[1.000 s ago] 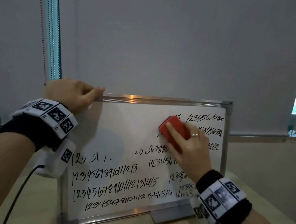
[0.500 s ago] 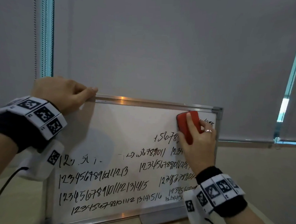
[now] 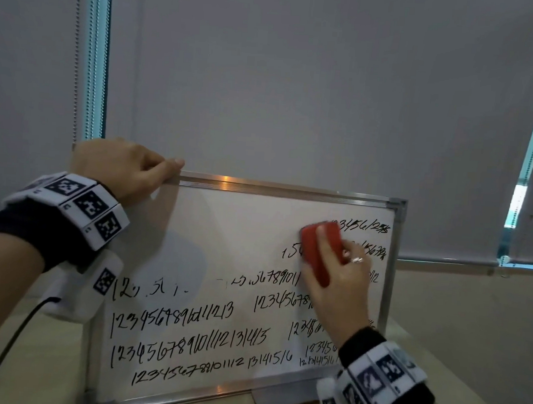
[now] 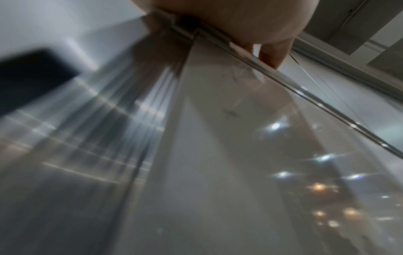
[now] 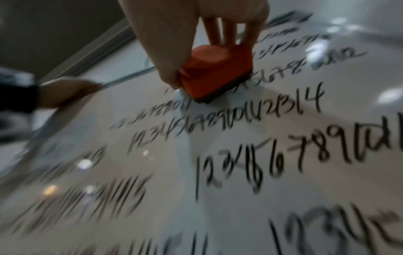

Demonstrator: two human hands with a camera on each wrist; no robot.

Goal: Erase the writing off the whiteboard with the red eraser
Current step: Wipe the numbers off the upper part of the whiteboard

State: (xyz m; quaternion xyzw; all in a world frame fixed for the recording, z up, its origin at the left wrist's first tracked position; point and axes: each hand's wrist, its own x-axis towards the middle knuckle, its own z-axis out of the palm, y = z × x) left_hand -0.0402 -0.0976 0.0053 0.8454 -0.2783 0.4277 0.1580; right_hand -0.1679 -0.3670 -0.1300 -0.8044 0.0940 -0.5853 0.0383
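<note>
Head view: the red rectangular block eraser [image 3: 318,251] is found lower and further left than half a second ago, when it was pressed into the top right corner of the white, metal-framed whiteboard [image 3: 226,230]. It is now set against the upper right part of the board, over the second row of black handwritten numbers [image 3: 175,317]. A stretch of the top row to the right of the right hand [image 3: 341,283] is uncovered again and seen to be unerased, so that corner is judged unfinished. About the upper left half of the board has been wiped; several full rows below and to the left of the grip remain, so the task is reckoned well short of done.

The eraser's long axis is tilted, running from upper left down to lower right across the board face, with its dark felt face [image 5: 209,100] laid flat against the surface and its red back turned outward. It is pinched by the right grip: the thumb is laid along its left side and the fingers [image 5: 220,32] are curled over its far edge.

The board's top left frame corner is clasped by the left hand [image 3: 119,166], fingers curled over the rail, well apart from the eraser. The board is stood nearly upright on the pale wooden counter [image 3: 35,344].
</note>
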